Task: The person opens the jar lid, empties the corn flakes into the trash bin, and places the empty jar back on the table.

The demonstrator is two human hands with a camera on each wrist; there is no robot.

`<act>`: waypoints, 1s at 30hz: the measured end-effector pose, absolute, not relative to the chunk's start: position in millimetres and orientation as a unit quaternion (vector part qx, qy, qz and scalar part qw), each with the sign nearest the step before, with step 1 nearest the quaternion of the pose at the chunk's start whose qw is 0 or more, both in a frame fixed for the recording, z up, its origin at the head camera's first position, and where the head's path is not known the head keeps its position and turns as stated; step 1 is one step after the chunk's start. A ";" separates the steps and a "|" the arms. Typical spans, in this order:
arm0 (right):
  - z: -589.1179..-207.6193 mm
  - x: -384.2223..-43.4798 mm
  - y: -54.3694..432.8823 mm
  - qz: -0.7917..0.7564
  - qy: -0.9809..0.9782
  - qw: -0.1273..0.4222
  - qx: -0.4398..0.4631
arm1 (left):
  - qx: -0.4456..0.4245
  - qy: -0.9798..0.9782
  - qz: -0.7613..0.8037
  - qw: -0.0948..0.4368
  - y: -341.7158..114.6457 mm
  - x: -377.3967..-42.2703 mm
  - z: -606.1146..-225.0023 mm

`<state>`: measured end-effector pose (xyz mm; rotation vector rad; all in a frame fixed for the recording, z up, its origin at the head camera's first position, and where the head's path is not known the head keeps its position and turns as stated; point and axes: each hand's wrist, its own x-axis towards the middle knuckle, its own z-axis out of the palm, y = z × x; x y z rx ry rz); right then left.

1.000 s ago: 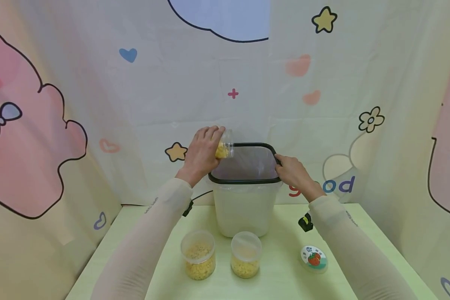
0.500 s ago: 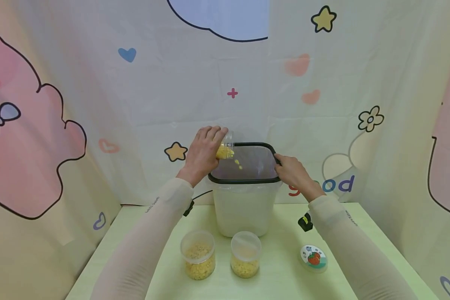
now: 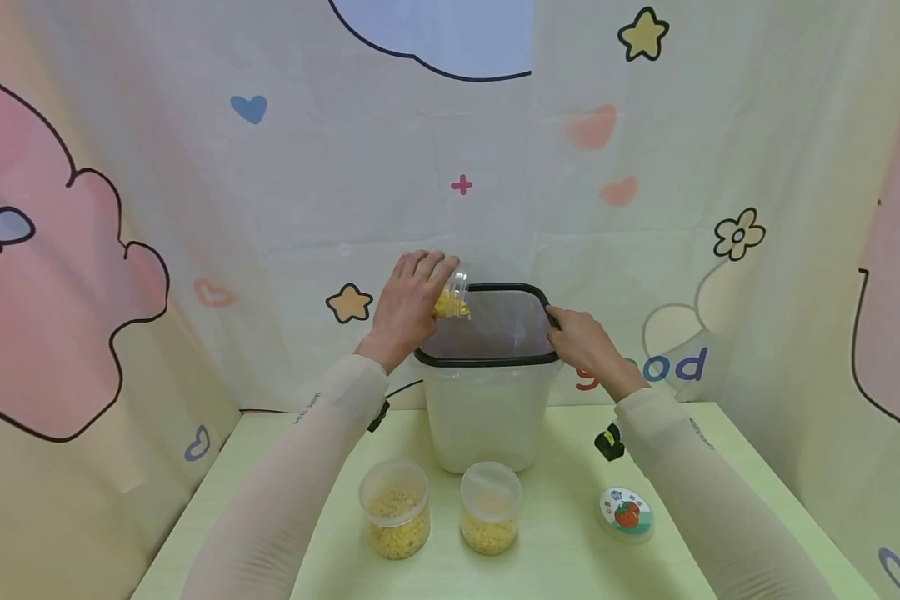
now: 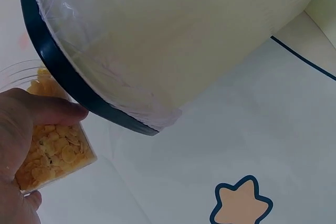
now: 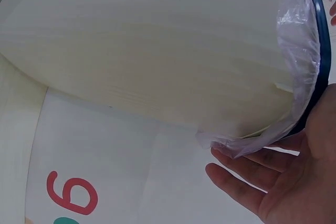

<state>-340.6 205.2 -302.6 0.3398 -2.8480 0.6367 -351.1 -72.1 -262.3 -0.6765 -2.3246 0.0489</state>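
Note:
My left hand [image 3: 405,306] grips a clear plastic jar [image 3: 461,279], tipped with its mouth toward the right over the trash can's opening. Yellow flakes [image 4: 59,153] fill much of the jar and lie up to its mouth. The white trash can [image 3: 487,421] has a black rim ring [image 3: 487,362] and a thin clear liner [image 5: 299,35] folded out under that ring. On the can's right side, my right hand [image 3: 585,340] holds the rim, its fingers spread below the liner's edge in the right wrist view. The can's floor is hidden.
Two more open jars of yellow crumbs, a wider one [image 3: 396,512] and a narrower one [image 3: 490,510], stand before the can. A round lid with a tomato picture [image 3: 626,514] lies at the right. A small black object [image 3: 610,442] sits behind it.
The jar in my left hand has tipped a little further, and flakes have slid to its mouth. Some fell into the can half a second ago. My right hand stays on the rim.

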 end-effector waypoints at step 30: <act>-302.7 -339.7 204.1 0.223 -0.965 0.093 0.101 | -0.271 -0.891 0.059 0.359 -69.6 -350.1 -262.9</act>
